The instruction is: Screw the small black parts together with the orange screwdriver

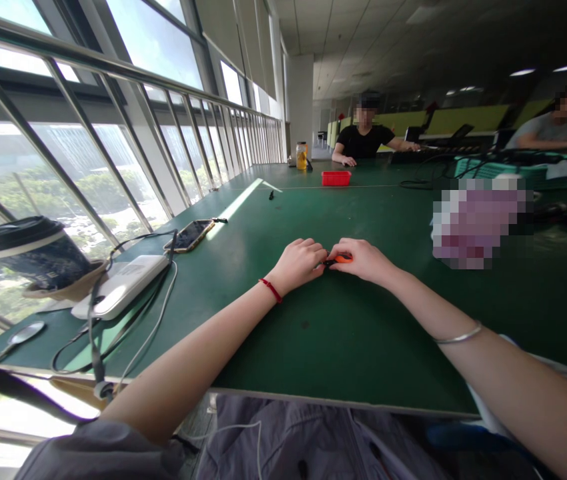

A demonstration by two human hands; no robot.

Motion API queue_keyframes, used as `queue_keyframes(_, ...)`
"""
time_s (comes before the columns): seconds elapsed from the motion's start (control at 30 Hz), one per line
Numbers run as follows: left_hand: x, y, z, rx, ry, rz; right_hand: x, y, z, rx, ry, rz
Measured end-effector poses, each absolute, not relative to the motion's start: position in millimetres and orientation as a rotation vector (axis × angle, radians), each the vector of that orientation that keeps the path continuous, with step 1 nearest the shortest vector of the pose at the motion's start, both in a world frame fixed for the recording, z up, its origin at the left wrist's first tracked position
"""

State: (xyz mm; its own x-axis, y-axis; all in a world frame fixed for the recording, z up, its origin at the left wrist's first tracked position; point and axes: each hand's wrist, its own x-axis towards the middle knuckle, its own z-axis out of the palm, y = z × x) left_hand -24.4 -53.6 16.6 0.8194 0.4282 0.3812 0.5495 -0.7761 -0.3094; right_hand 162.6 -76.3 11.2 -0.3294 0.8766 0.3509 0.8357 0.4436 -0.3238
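Both my hands rest on the green table (343, 320), meeting in the middle. My left hand (299, 263), with a red string at the wrist, is curled with its fingertips against a small black part at the end of a small orange object (342, 259). My right hand (363, 259), a silver bangle further up the arm, is closed over that orange object, and most of it is hidden under the fingers.
To the left lie a phone (190, 235), a white power bank (123, 283) with cables, a lidded coffee cup (33, 253) and a spoon (18, 337). A red tray (336, 177) and a jar (302, 155) stand farther back. Two people sit at the far end. Windows with railings run along the left.
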Motion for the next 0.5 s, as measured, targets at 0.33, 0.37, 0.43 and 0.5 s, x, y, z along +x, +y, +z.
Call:
queue_keyframes(0.33, -20.6, -56.3, 19.4, -2.495, -0.586, -0.33, 158.5, -83.0, 18.2, -1.537, -2.309, -0.062)
queue_keyframes(0.37, -20.4, -56.5, 18.9, -2.495, -0.603, -0.333, 158.5, -83.2, 18.3, -1.541, -2.307, -0.062)
queue_keyframes(0.43, -20.1, -56.9, 17.5, -2.495, -0.653, -0.347, 158.6, -83.4, 18.2, -1.547, -2.298, -0.054)
queue_keyframes(0.5, -19.9, -57.6, 15.7, -2.499, -0.706, -0.37, 158.7, -83.7, 18.0, -1.549, -2.286, -0.045)
